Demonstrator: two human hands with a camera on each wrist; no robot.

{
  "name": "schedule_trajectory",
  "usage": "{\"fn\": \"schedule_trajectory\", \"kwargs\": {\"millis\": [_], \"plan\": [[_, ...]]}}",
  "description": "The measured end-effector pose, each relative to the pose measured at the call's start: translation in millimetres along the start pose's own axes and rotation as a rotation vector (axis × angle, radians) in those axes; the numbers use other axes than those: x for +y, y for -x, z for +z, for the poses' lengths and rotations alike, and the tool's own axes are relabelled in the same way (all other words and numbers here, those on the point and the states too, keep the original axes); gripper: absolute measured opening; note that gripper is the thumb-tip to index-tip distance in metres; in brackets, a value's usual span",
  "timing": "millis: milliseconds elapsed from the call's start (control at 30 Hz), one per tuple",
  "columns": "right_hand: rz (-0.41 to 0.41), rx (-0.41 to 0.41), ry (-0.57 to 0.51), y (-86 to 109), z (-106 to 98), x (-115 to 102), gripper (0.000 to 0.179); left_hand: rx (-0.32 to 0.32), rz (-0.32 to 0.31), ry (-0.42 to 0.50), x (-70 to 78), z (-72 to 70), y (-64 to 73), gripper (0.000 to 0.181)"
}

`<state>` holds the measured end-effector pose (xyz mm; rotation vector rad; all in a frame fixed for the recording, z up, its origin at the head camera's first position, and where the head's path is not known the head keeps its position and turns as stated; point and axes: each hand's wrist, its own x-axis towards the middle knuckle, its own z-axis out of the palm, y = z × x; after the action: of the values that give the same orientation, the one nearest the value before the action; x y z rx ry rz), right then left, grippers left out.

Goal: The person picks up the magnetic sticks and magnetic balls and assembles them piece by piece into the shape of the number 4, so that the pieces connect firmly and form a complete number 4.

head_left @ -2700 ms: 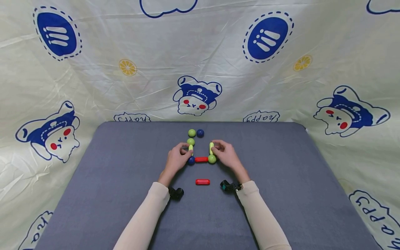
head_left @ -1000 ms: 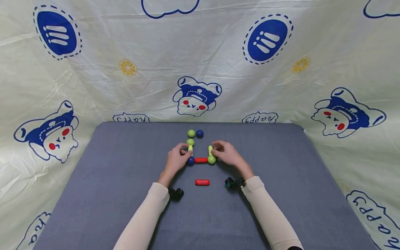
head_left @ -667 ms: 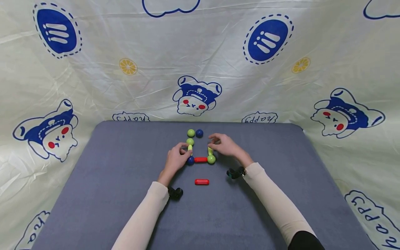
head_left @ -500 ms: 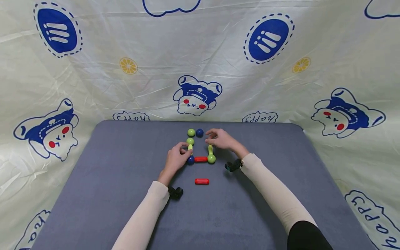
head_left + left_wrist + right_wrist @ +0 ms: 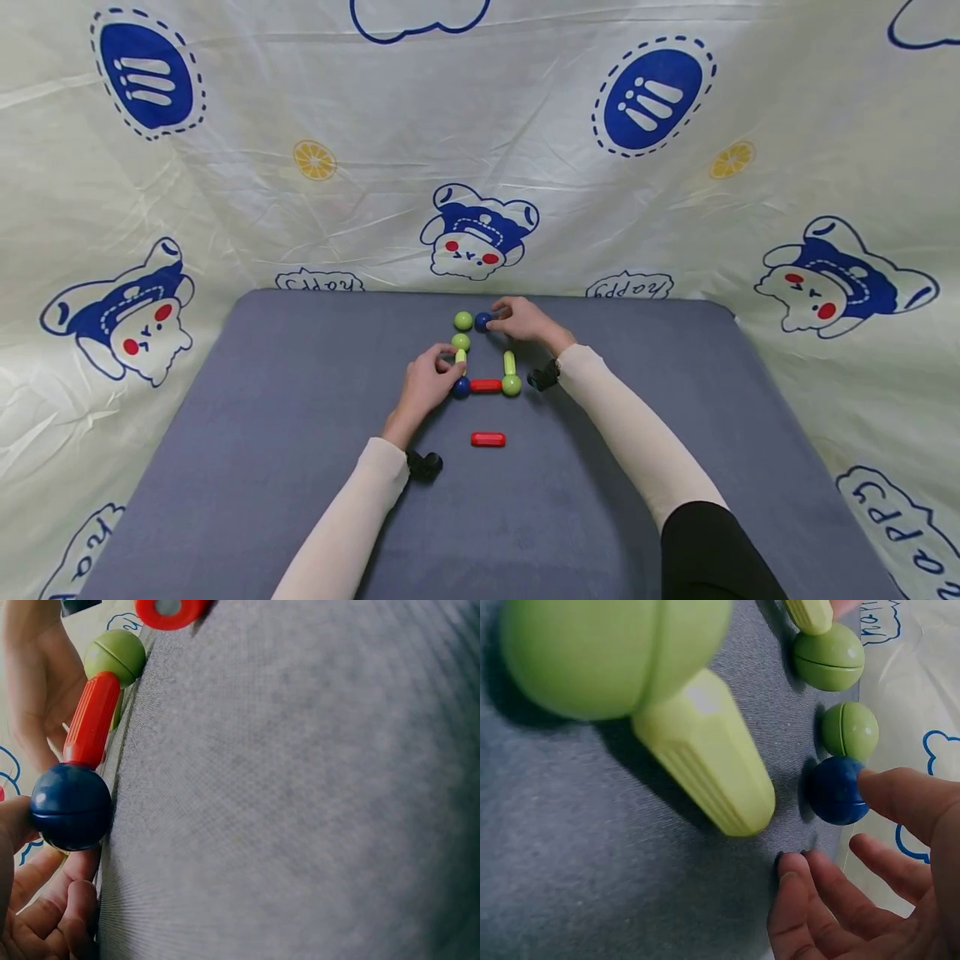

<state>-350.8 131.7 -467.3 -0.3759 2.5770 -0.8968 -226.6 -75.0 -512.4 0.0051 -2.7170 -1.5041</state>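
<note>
Left hand (image 5: 429, 383) has a yellow stick (image 5: 461, 357) pinched, right hand (image 5: 527, 321) is stretched further out, fingers loosely spread, gripping nothing, thumb right by the far blue ball (image 5: 835, 792).

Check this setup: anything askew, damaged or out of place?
Nothing looks damaged or spilled. One mild oddity: a loose red rod lies apart from the U-shaped build, on its near side, joined to nothing; possibly just a spare.

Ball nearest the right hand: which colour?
The ball is dark blue, clearest in the right wrist view.
</note>
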Motion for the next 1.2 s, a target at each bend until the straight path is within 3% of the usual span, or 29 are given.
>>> {"fn": "schedule_trajectory", "kwargs": {"millis": [367, 900, 1200], "plan": [[-0.041, 0.024, 0.023, -2.3, 3, -1, 0.040, 0.003, 0.016, -0.003, 0.9, 2.3, 1.0, 0.031], [-0.001, 0.096, -0.123, 3.8, -1, 19, 0.034, 0.019, 0.017, -0.005, 0.8, 1.7, 1.6, 0.032], [-0.035, 0.084, -0.039, 14.4, -4, 34, 0.042, 0.014, 0.019, -0.007, 0.0, 0.4, 1.7, 0.032]]}}
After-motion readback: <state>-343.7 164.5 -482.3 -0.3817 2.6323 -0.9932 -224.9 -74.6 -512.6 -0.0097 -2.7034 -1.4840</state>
